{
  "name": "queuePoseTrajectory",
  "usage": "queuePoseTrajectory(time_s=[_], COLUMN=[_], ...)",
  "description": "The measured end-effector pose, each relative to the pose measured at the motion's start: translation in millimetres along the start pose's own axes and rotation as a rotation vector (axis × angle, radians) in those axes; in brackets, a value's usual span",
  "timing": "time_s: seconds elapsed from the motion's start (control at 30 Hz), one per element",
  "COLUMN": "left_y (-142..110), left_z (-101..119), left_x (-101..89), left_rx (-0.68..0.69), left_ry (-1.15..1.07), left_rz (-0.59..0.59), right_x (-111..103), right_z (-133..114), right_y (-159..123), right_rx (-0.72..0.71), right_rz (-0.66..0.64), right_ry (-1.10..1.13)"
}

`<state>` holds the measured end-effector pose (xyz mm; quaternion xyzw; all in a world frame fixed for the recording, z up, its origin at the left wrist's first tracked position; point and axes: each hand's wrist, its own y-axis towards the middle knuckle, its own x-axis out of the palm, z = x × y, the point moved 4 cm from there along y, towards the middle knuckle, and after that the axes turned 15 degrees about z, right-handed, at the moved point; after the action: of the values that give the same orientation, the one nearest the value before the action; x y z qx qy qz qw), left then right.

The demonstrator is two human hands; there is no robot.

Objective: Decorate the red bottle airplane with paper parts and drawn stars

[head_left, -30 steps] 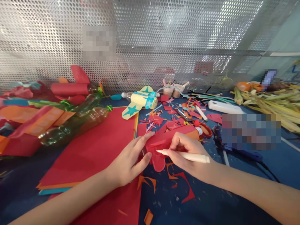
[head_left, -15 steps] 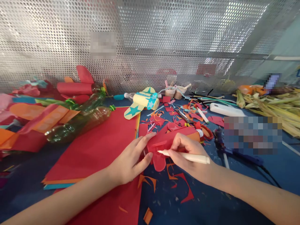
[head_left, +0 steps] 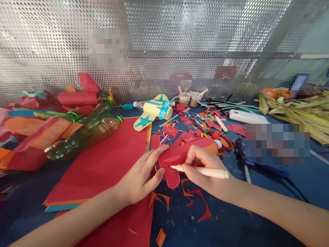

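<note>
A bottle wrapped in red and orange paper (head_left: 190,146), with red paper wings, lies across the middle with its white cap to the right. My left hand (head_left: 142,175) grips its left end, thumb in front and fingers behind. In my right hand (head_left: 203,164) is a cream-coloured marker (head_left: 210,172), held like a pen. The marker's tip touches the red paper near the front wing (head_left: 172,179). Behind it lies a finished-looking bottle plane (head_left: 156,109) in pale yellow paper with blue stars.
Stacked red paper sheets (head_left: 102,157) lie at left, beside green plastic bottles (head_left: 84,139). Paper scraps (head_left: 180,128) and scissors (head_left: 202,126) are behind the work. At right are a glue gun (head_left: 267,168), a white device (head_left: 248,117) and dried husks (head_left: 305,113). Perforated metal (head_left: 164,41) stands behind.
The whole view has shifted slightly, with things sitting a little further left. My left hand still grips the bottle, and the marker tip stays against the red paper.
</note>
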<state>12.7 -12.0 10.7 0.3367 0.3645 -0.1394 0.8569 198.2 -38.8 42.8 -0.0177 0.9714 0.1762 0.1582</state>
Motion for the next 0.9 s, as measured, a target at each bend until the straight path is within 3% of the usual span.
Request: queuePoseTrajectory(time_s=[0.37, 0.9], left_y=[0.9, 1.6], left_z=[1.0, 1.6], left_x=[-0.3, -0.7], left_rx=[-0.065, 0.012], left_ry=[0.004, 0.023], left_rz=[0.002, 0.010], right_x=[-1.1, -1.8], right_z=[6.1, 4.3], right_y=[-0.5, -0.4], right_rx=[0.009, -0.058], right_rz=[0.011, 0.020], right_ry=[0.044, 0.101])
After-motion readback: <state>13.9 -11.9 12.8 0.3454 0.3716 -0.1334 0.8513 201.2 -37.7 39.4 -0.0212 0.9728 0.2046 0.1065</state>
